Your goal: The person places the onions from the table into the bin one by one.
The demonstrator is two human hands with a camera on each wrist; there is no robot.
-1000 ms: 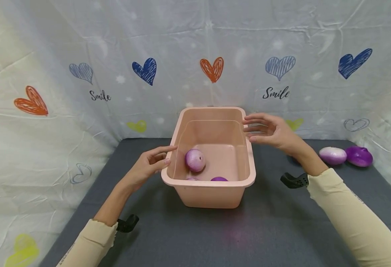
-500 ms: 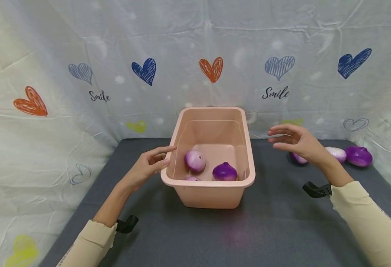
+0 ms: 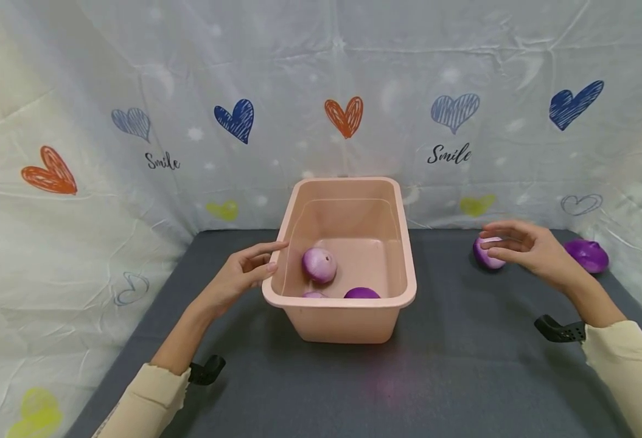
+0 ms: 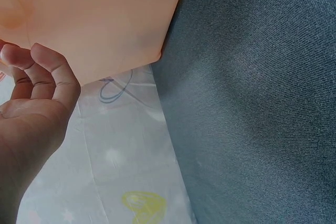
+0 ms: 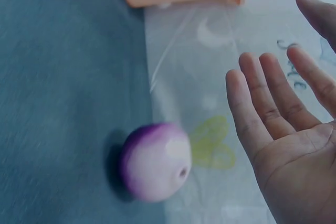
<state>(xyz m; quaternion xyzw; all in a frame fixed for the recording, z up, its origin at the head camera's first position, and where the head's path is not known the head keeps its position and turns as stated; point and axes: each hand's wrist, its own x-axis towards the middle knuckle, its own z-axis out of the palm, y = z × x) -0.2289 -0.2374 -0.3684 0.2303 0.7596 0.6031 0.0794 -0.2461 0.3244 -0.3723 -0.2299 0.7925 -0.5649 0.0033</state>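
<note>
My left hand rests its index finger and thumb on the left rim of a peach plastic tub; in the left wrist view its other fingers bend loosely by the tub's outer wall. Inside lie a pale purple onion, a dark purple onion and a sliver of another pale onion, partly hidden by the front rim. My right hand, fingers spread and holding nothing, hovers above the table's right side. Near its fingertips sits a purple-and-white onion, apart from the hand in the right wrist view.
A dark purple onion sits at the table's far right, partly behind my right wrist. Grey cloth covers the table. A white curtain with printed hearts hangs along the back and sides.
My right hand has moved right, from the tub's right rim to the onions on that side, now hiding one. The dark onion in the tub rose into view, then sank. My left hand stayed.
</note>
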